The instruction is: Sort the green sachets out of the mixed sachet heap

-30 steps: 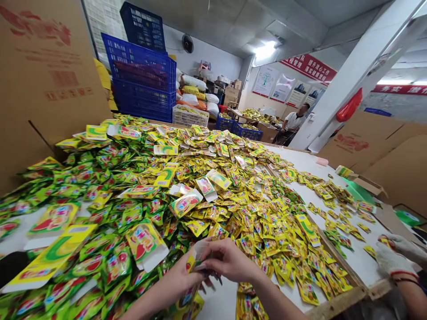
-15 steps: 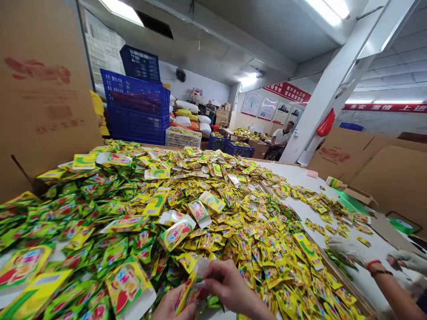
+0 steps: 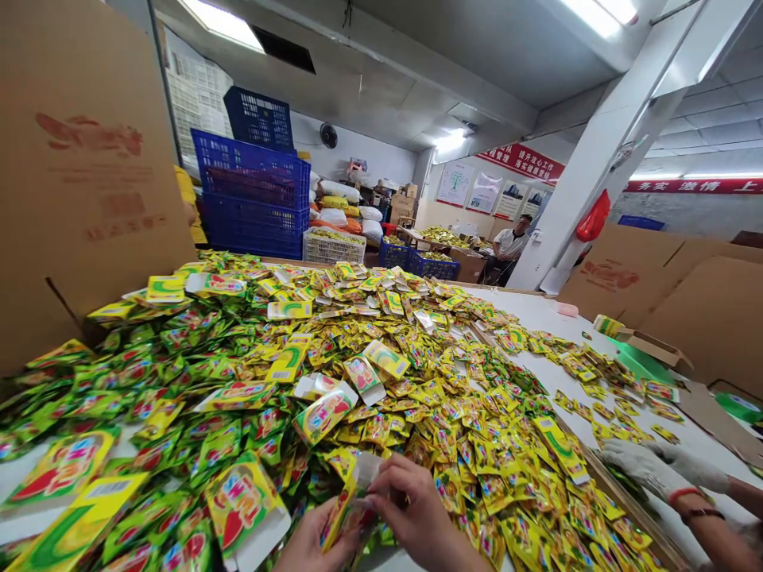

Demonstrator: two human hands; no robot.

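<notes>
At the near edge of the heap, my left hand [image 3: 322, 536] grips a small yellow candy box [image 3: 341, 512] with its white end flap standing up. My right hand [image 3: 411, 504] has its fingers pinched at the box's opening, by the flap; what lies between those fingertips is too small to make out. Yellow candy sachets [image 3: 494, 477] pile up beyond and to the right of my hands. Green candy sachets [image 3: 218, 445] lie to the left. A flat watermelon-print box [image 3: 242, 504] with its white end showing rests left of my left hand.
More printed boxes [image 3: 327, 413] lie on the heap. A wooden strip [image 3: 625, 500] edges it at right, where a co-worker's gloved hands [image 3: 647, 469] are over the white tabletop. Cardboard cartons [image 3: 89, 159] stand left and right. Blue crates [image 3: 250, 191] are stacked behind.
The view has shifted slightly left. My hands stay at the box in nearly the same pose. The co-worker's gloved hands have come closer together.
</notes>
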